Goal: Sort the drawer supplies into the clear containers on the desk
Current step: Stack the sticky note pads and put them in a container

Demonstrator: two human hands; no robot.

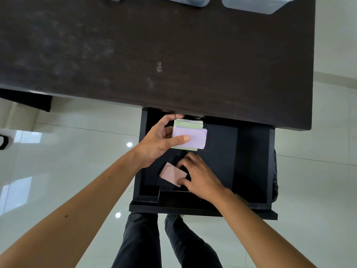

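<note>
the sorting looks to be in an early or middle stretch: the left hand (157, 141) grips a stack of pastel sticky-note pads (190, 137), thumb across the purple top sheet and fingers curled round the far edge, held over the open drawer (251, 161) just below the desk's front edge. the right hand (199, 176) pinches a small pink pad (172, 174) that lies low in the drawer near its front left. the rest of the drawer floor that shows is dark and bare, though its back runs under the desk (154, 55) out of sight. 3 clear containers (255, 3) sit at the far edge of the desk, cut off by the frame, so their contents cannot be told. i judge both loads must rise past the desk lip, then cross a wide bare desktop to reach them.
</note>
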